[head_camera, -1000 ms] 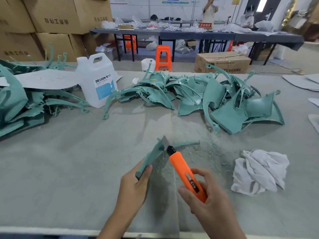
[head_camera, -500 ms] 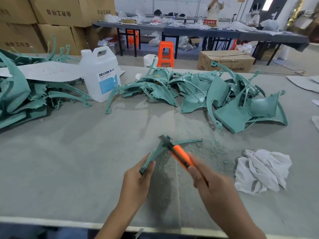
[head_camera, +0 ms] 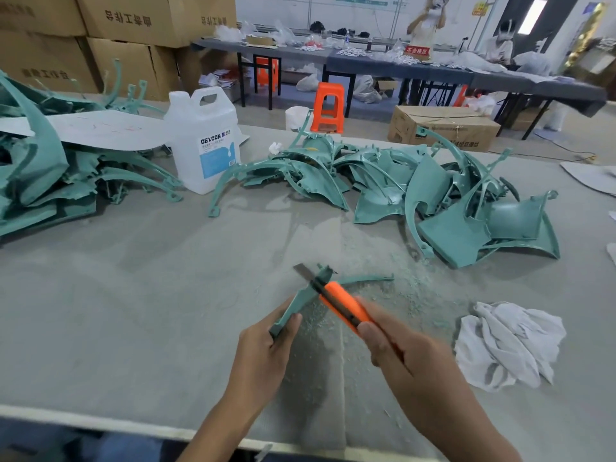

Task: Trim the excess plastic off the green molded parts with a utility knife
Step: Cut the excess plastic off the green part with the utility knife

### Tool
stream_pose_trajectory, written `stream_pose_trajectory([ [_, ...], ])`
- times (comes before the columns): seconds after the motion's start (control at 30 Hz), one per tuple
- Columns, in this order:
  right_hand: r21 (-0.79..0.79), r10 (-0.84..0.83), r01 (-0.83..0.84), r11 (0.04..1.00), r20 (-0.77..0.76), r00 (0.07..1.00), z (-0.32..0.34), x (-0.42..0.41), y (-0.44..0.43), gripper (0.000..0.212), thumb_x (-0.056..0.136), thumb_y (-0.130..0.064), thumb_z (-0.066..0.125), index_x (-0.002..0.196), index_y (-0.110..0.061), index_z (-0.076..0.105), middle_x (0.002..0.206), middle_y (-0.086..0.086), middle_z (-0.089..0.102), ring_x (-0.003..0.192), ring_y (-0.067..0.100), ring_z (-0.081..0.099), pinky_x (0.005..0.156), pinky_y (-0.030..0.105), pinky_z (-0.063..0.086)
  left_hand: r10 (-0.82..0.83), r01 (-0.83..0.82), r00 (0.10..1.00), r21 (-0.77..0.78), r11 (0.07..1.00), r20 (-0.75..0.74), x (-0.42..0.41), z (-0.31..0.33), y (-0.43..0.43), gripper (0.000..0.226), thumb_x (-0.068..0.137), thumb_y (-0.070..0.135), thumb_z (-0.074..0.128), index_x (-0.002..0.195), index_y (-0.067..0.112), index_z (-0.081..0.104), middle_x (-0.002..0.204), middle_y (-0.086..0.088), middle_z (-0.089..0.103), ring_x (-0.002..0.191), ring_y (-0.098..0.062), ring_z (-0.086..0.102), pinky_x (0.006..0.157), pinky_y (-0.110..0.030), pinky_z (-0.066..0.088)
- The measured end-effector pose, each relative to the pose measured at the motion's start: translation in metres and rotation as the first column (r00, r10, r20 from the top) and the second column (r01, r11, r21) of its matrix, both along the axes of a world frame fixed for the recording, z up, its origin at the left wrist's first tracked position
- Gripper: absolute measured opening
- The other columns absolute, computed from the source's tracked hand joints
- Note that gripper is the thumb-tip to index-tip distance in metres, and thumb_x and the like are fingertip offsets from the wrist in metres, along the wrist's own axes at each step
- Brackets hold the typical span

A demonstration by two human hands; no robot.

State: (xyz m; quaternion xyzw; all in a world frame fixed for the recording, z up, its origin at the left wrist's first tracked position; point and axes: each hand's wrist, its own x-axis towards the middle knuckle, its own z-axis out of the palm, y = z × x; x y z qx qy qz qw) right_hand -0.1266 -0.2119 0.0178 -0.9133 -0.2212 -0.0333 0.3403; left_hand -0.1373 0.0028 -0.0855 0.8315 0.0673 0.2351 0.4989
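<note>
Head view, lower centre: the left hand grips the near end of a green molded part over the desk. The blurred right hand seems wrapped round an orange utility knife, its blade crossing the part's far end.

jug between two part piles, rag right, stool behind table

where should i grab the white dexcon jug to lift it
By the loop handle on its top, reaching down from above: the jug stands upright, the handle is unobstructed, and green parts crowd its base on both sides.
</note>
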Motion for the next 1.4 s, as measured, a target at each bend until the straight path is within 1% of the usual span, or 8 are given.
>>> stream_pose_trajectory([
  [0.23,0.011,-0.168,0.168,0.986,0.007,0.986,0.004,0.014,-0.017,0.052,0.089,-0.063,0.032,0.133,-0.051,0.055,0.065,-0.008,0.064,0.063,0.008,0.061,0.061,0.026,0.046,-0.018,0.018,1.0,-0.035,0.999,-0.015,-0.001,-0.001,0.003,0.013,0.1,0.038,0.054,0.109,0.034,0.046,0.047,0.013,0.034,0.043,-0.004,0.031,0.042,-0.012,0.021],
  [0.53,-0.178,0.116,-0.103,0.979,0.067,0.991,0.041,-0.018,-0.006,0.039,0.094,-0.065,0.034,0.131,-0.065,0.044,0.08,-0.018,0.068,0.069,0.004,0.062,0.059,0.018,0.045,-0.006,0.005,1.0,0.035,0.999,0.02,-0.002,0.005,0.0,0.013,0.098,0.036,0.055,0.108,0.032,0.048,0.055,0.013,0.046,0.049,0.001,0.039,0.047,-0.011,0.03],
  [0.67,-0.142,-0.099,0.135,0.981,0.24,0.966,0.048,-0.006,-0.018,0.04,0.097,-0.059,0.038,0.128,-0.049,0.061,0.059,-0.015,0.06,0.051,0.006,0.055,0.05,0.021,0.04,-0.02,0.019,1.0,0.035,0.999,0.021,-0.004,0.006,-0.001,0.025,0.101,0.028,0.057,0.112,0.029,0.035,0.047,0.019,0.042,0.042,-0.001,0.035,0.044,-0.009,0.024],
  [0.8,-0.113,0.071,-0.057,0.992,0.117,0.991,0.042,-0.018,-0.011,0.038,0.094,-0.063,0.038,0.132,-0.059,0.046,0.09,-0.029,0.064,0.064,-0.003,0.061,0.057,0.011,0.047,0.009,-0.009,1.0,0.031,0.999,-0.001,-0.003,0.005,0.0,0.022,0.099,0.031,0.058,0.103,0.037,0.037,0.047,0.013,0.037,0.044,-0.004,0.034,0.044,-0.012,0.024],
  [0.93,-0.124,-0.004,0.025,0.992,0.169,0.986,0.035,-0.011,-0.009,0.04,0.092,-0.056,0.042,0.125,-0.05,0.063,0.064,-0.013,0.063,0.056,0.009,0.061,0.055,0.029,0.049,0.008,-0.009,1.0,0.037,0.999,0.017,-0.002,0.007,-0.001,0.023,0.1,0.029,0.057,0.104,0.035,0.035,0.05,0.011,0.038,0.044,0.0,0.035,0.045,-0.01,0.026],
  [1.13,-0.106,0.024,-0.006,0.994,0.171,0.985,0.029,-0.011,-0.009,0.04,0.096,-0.063,0.038,0.131,-0.052,0.055,0.06,-0.018,0.054,0.055,0.003,0.058,0.05,0.016,0.042,0.008,-0.008,1.0,-0.016,1.0,-0.021,-0.003,0.008,-0.002,0.017,0.1,0.033,0.057,0.104,0.037,0.041,0.048,0.015,0.042,0.044,0.0,0.037,0.044,-0.011,0.026],
  [1.3,0.207,-0.191,0.188,0.96,-0.003,0.982,0.001,0.006,-0.02,0.023,0.098,-0.06,0.04,0.115,-0.068,0.052,0.07,-0.013,0.066,0.056,0.006,0.061,0.052,0.015,0.044,-0.008,0.0,0.998,-0.147,0.989,-0.054,-0.005,0.016,-0.003,0.006,0.098,0.038,0.06,0.094,0.036,0.064,0.051,0.017,0.047,0.047,-0.001,0.04,0.047,-0.015,0.03],
  [1.4,0.355,-0.162,0.212,0.91,-0.166,0.973,-0.019,-0.001,-0.011,0.03,0.088,-0.061,0.042,0.113,-0.062,0.058,0.072,-0.004,0.067,0.046,0.009,0.056,0.044,0.023,0.043,-0.015,-0.001,0.998,-0.238,0.971,-0.066,-0.008,0.022,-0.001,0.03,0.085,0.059,0.062,0.097,0.032,0.068,0.066,0.012,0.064,0.058,-0.009,0.055,0.053,-0.023,0.044],
])
